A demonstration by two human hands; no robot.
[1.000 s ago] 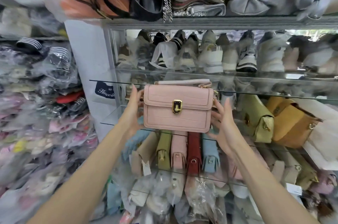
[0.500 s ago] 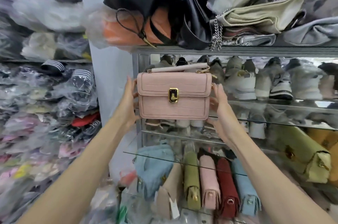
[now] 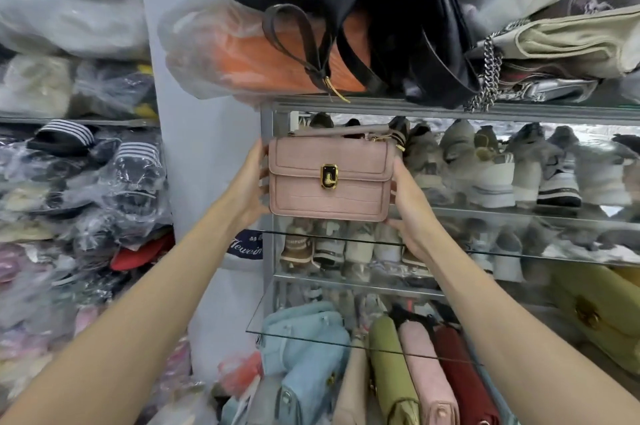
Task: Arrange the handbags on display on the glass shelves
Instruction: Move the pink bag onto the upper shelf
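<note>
Left hand (image 3: 250,183): presses the pink handbag (image 3: 330,182) at its left end, fingers lying along the side.
Pink handbag: upright, clasp (image 3: 329,176) facing out, held in the air above the glass shelf (image 3: 450,248) edge, in front of the shoes (image 3: 491,168).
Right hand (image 3: 407,208): cups the bag's right end and lower corner.
Advice: keep it level, lower squarely onto the glass shelf, clasp forward, release both ends together.
</note>
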